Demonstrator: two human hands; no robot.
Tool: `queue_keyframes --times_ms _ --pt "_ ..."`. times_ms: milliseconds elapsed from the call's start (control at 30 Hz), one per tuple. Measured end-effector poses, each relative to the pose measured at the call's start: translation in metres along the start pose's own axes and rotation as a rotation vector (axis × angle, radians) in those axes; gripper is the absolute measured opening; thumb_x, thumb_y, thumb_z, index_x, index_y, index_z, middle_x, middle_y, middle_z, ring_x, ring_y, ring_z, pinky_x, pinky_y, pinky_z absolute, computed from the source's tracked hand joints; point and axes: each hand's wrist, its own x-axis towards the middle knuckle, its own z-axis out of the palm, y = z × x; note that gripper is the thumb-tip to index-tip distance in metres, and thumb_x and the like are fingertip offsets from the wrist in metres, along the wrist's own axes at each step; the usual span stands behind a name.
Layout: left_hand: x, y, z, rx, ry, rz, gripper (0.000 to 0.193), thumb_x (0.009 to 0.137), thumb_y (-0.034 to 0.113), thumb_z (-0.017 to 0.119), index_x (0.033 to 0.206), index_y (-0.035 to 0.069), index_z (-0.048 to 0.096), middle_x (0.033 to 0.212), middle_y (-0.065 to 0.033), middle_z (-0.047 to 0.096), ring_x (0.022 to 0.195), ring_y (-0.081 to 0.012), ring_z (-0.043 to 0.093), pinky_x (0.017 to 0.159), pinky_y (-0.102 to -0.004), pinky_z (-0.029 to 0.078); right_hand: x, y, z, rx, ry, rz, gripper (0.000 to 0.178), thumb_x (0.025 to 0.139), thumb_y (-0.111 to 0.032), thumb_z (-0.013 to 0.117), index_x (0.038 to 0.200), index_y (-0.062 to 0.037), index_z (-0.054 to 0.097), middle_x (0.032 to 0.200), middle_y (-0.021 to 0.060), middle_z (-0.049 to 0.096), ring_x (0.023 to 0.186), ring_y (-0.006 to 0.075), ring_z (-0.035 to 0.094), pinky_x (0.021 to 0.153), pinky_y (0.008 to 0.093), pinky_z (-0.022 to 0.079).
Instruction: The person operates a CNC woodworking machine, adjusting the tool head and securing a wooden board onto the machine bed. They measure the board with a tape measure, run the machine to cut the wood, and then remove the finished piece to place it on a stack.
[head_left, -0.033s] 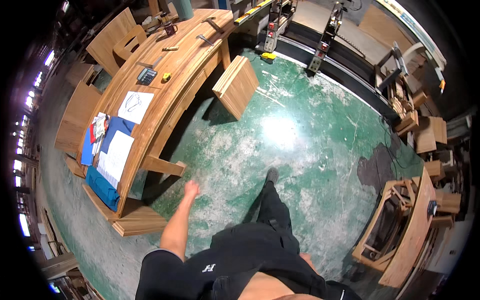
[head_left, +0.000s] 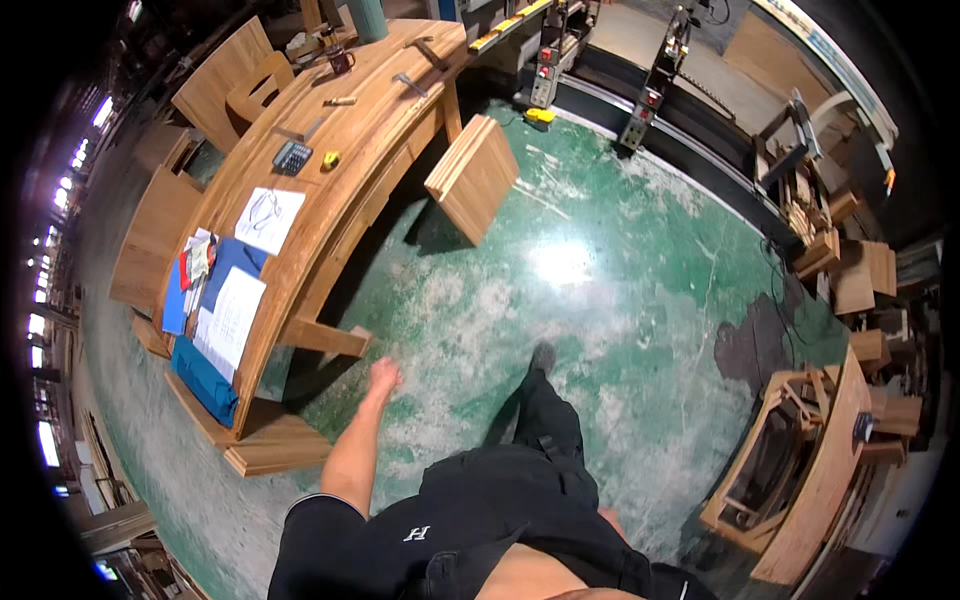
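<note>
My left hand (head_left: 383,377) hangs over the green floor beside the table's near leg, its fingers loosely curled and nothing visible in them. Only a sliver of my right hand (head_left: 612,519) shows past my dark clothing; its fingers are hidden. Nearest to my left hand is the wooden table (head_left: 330,150). On its top lie papers (head_left: 230,318), a drawing sheet (head_left: 270,220), a blue folder (head_left: 228,268), a teal case (head_left: 204,382), a calculator (head_left: 293,157) and a yellow tape measure (head_left: 331,160). Farther along is a caliper-like metal tool (head_left: 408,83).
A stack of wooden panels (head_left: 474,180) stands on the floor right of the table. More boards (head_left: 275,440) lie at its near end. Dark machinery (head_left: 640,110) lines the far side. A wooden frame (head_left: 765,450) leans against a panel at right, near a black cable (head_left: 790,310).
The view has shifted very slightly. My left hand stays at nearly the same spot beside the table, still loosely closed.
</note>
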Motion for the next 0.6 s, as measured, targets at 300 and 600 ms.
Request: queue_keyframes --times_ms 300,600 --pt "0.128 0.191 0.174 0.164 -0.022 0.196 0.038 0.079 0.01 0.055 0.114 -0.001 0.058 0.077 -0.0151 0.062 0.057 -0.0204 0.061 0.053 -0.0351 0.049 -0.023 -0.454 0.001 -0.189 -0.008 -0.557 0.021 0.089 -0.018 0.058 0.082 0.0011 0.063 0.067 0.0099 0.063 0.05 0.0138 0.055 0.045 0.0287 0.047" --pt "0.387 0.448 0.235 0.369 0.33 0.497 0.03 0.086 0.023 0.054 0.105 0.0 0.057 0.098 -0.027 0.061 0.098 -0.0431 0.057 0.083 -0.0479 0.047 -0.016 -0.8 0.035 -0.215 0.013 -0.955 0.026 0.091 -0.025 0.06 0.091 0.0012 0.06 0.07 0.0096 0.064 0.054 0.0116 0.056 0.046 0.0255 0.045"
